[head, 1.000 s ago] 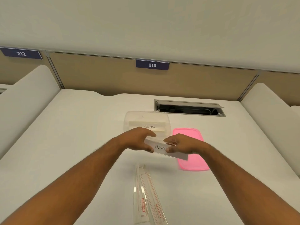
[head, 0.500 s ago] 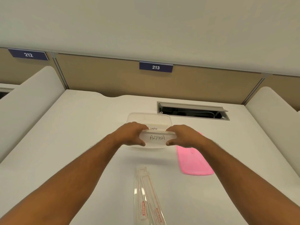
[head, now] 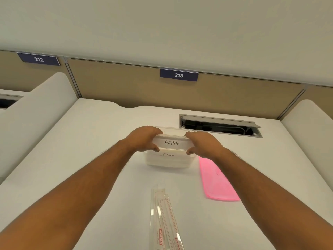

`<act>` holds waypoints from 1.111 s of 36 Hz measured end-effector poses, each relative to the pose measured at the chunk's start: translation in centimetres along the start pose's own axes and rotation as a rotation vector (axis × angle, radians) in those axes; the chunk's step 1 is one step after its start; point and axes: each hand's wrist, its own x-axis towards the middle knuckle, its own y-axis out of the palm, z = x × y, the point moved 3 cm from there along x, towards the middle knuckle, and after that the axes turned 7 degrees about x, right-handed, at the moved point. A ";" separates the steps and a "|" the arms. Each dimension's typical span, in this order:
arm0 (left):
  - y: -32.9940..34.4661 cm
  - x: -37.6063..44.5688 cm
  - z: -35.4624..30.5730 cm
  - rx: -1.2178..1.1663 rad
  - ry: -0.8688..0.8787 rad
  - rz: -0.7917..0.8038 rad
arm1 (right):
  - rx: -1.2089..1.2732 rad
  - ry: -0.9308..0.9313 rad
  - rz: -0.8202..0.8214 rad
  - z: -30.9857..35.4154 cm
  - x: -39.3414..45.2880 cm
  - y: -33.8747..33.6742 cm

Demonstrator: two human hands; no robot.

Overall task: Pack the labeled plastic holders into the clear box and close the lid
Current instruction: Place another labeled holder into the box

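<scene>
Inspector A: Colours on the desk?

Inspector B: The flat white desk surface (head: 93,159) is plain. The rectangular clear plastic box (head: 168,162) looks milky. The white labelled plastic holder (head: 172,143) reads "ALPHA" in black handwriting; a second white labelled holder (head: 169,155) below it also carries black script.

Inspector A: Other items?

Inspector B: The flat bright pink plastic lid (head: 219,183) is unpatterned. The long clear plastic sleeves (head: 164,222) bear red outlines and red tags with white lettering. The navy number plates (head: 179,75) show white digits on a tan panel (head: 117,87).
</scene>
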 end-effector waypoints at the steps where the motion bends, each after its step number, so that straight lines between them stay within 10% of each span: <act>1: 0.1 0.2 0.1 0.013 -0.003 -0.002 | 0.006 0.004 0.004 -0.1 0.2 0.1; 40: 6.4 4.6 2.5 0.267 -0.016 0.317 | -0.086 0.013 0.281 -1.6 5.7 7.1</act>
